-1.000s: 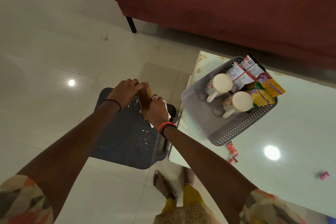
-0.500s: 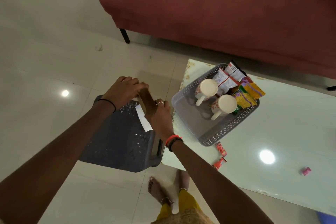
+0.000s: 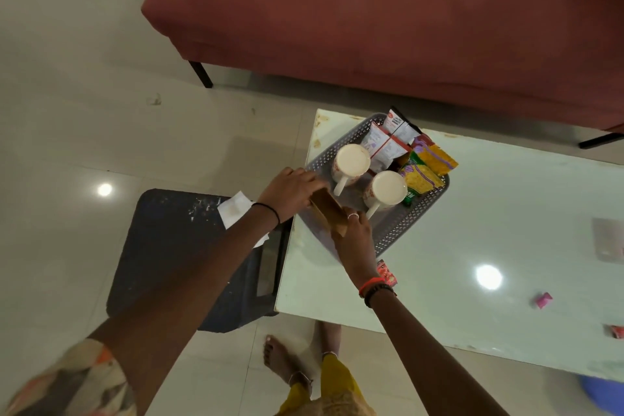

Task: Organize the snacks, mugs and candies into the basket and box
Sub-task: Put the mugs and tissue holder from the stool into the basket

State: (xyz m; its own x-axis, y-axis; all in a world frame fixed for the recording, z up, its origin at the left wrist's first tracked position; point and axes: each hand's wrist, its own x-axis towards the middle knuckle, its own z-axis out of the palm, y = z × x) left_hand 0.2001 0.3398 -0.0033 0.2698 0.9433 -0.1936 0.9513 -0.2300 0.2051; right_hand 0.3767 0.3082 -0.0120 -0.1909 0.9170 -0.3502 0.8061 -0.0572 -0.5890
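The left hand (image 3: pixel 290 189) and right hand (image 3: pixel 354 236) gripped a brown box (image 3: pixel 329 213) between them, seemingly tilted, over the basket's (image 3: pixel 398 228) near-left corner by the table's (image 3: pixel 489 206) left edge. Mugs (image 3: pixel 351 162) and snacks (image 3: pixel 423 164) sat inside the basket.

The light is dim and warm. Ceiling lamps show as two round glare spots, one on the glossy floor (image 3: pixel 104 189) and one on the glass counter (image 3: pixel 488 277). Shadows are soft and weak, and the dark stool (image 3: pixel 175 246) loses most of its detail. The pale mugs (image 3: pixel 351 159) are the brightest things. The left hand (image 3: pixel 290 189), right hand (image 3: pixel 354 236) and the brown box (image 3: pixel 329 209) they hold look slightly smeared. The wide lens bows the sofa (image 3: pixel 371 27) and the counter edges, and the picture is soft throughout.
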